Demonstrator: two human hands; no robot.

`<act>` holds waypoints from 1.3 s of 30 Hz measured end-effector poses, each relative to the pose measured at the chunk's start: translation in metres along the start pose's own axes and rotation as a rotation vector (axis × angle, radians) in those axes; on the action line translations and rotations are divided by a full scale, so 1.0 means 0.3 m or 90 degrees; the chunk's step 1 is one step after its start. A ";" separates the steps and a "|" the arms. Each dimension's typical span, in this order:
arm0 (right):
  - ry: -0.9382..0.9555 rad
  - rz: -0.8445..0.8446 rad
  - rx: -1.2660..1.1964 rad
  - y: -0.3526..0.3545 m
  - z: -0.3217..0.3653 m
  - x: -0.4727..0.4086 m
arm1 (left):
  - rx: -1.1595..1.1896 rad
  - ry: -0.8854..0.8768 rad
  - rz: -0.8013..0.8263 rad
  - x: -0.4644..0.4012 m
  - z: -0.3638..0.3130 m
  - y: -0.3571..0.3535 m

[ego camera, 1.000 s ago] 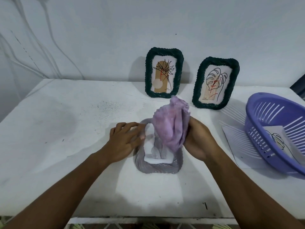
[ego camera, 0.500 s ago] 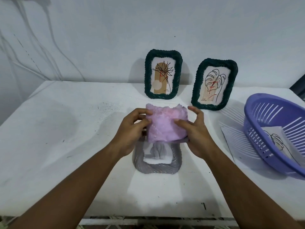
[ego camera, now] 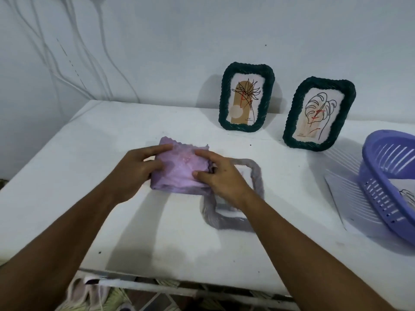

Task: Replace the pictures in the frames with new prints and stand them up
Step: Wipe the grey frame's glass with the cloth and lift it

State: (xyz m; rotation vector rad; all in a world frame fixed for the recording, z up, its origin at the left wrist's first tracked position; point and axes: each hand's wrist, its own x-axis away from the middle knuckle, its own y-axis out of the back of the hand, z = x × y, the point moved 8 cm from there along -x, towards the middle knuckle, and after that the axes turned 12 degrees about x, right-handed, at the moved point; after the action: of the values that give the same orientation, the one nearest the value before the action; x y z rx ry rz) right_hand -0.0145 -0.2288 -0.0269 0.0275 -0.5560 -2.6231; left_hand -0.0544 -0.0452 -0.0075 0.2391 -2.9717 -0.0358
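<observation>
A folded lilac cloth [ego camera: 179, 169] lies on the white table [ego camera: 112, 135], just left of a grey rope frame [ego camera: 224, 221] that lies flat with a print in it. My left hand [ego camera: 137, 169] grips the cloth's left edge and my right hand [ego camera: 222, 173] pinches its right edge, partly covering the grey frame. Two dark green rope frames stand against the wall: one [ego camera: 246, 100] shows a spiky plant print, the other [ego camera: 318, 114] a leaf line drawing.
A purple slotted basket [ego camera: 386, 185] sits at the right edge with a line-drawing print [ego camera: 407, 196] inside. A sheet of paper [ego camera: 336, 194] lies under it. Pale cables [ego camera: 67, 63] hang down the wall at the left. Shoes show under the table's front edge.
Both hands folded the cloth above the grey frame, then carried it left and set it down on the table. The view swung left, so the frames and basket shifted right.
</observation>
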 end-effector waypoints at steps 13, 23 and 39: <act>0.067 0.088 0.323 -0.326 0.093 -0.020 | -0.469 -0.006 -0.071 0.079 0.111 0.251; 0.041 0.116 0.339 -0.289 0.095 0.000 | -0.592 -0.045 -0.105 0.055 0.136 0.246; -0.190 -0.112 0.431 0.308 -0.230 0.172 | -0.513 -0.120 0.158 -0.045 0.124 -0.343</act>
State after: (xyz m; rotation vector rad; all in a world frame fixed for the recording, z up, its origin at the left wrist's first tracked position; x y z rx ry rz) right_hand -0.0134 -0.3530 -0.0505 -0.1081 -1.5828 -2.4838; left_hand -0.0311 -0.1441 -0.0502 -0.2467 -2.8473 -1.2341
